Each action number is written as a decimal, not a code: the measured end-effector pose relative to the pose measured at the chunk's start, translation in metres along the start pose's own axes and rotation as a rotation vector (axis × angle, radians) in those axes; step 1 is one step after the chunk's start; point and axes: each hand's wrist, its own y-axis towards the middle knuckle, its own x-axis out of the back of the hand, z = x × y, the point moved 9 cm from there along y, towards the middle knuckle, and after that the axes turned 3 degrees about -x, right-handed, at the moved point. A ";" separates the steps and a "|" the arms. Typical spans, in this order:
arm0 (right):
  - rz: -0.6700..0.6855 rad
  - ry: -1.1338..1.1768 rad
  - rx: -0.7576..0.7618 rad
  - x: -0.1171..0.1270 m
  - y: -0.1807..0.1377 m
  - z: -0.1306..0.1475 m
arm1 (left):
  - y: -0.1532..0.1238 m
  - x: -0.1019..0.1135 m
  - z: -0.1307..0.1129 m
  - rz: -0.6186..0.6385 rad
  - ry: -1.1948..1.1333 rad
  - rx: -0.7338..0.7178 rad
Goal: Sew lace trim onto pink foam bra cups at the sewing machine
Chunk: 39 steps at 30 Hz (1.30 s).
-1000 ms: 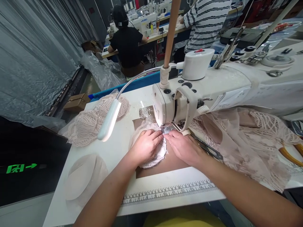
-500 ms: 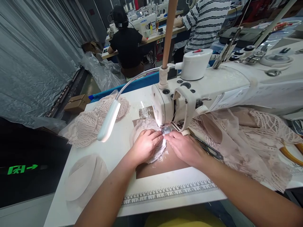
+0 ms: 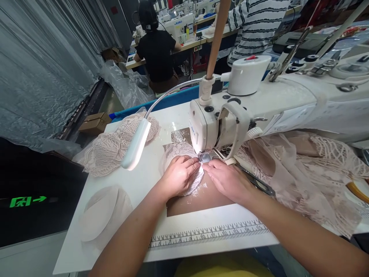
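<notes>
Beneath the needle end of a white sewing machine [image 3: 203, 127] lies a pale pink lace bra cup [image 3: 196, 185]. My left hand [image 3: 180, 175] lies over it, fingers together, pressing and gripping the lace beside the presser foot [image 3: 204, 157]. From the other side my right hand [image 3: 226, 179] holds the cup's edge with its fingertips close to the foot. The fingertips of both hands nearly meet, and part of the lace is hidden under them. A brown sheet [image 3: 198, 204] covers the machine bed below the cup.
A lamp [image 3: 136, 145] on a bendy neck hangs at the left. Lace cups [image 3: 106, 154] and sheer round pieces [image 3: 100, 215] lie on the white table [image 3: 138, 238]. More lace [image 3: 305, 181], a dark metal tool [image 3: 256, 181] and orange-handled scissors [image 3: 357, 191] are right. Two people work behind.
The camera view has shifted slightly, so the machine appears a little further right. Both hands keep nearly the same place at the presser foot, still on the lace.
</notes>
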 end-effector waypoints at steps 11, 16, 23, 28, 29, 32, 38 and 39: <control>0.105 -0.011 0.041 -0.008 -0.003 0.004 | -0.005 0.008 0.001 -0.030 0.035 -0.028; 0.132 -0.025 0.052 -0.011 -0.007 0.006 | -0.007 0.007 -0.008 0.027 0.023 -0.112; 0.137 -0.148 0.015 -0.011 -0.004 0.006 | -0.003 0.001 -0.006 0.035 0.049 -0.060; 0.073 -0.149 -0.021 -0.003 -0.001 0.003 | -0.003 0.004 -0.005 0.030 0.011 -0.034; 0.058 -0.138 -0.026 -0.001 -0.001 0.002 | -0.003 0.004 -0.004 0.034 -0.005 -0.025; 0.026 -0.107 -0.046 0.004 -0.002 -0.001 | -0.006 0.008 -0.003 0.040 -0.060 -0.011; 0.007 -0.070 -0.033 0.006 -0.004 -0.002 | -0.006 0.009 -0.006 0.058 -0.083 -0.049; 0.005 -0.062 -0.026 0.005 -0.004 -0.001 | -0.006 0.008 -0.008 0.069 -0.069 -0.061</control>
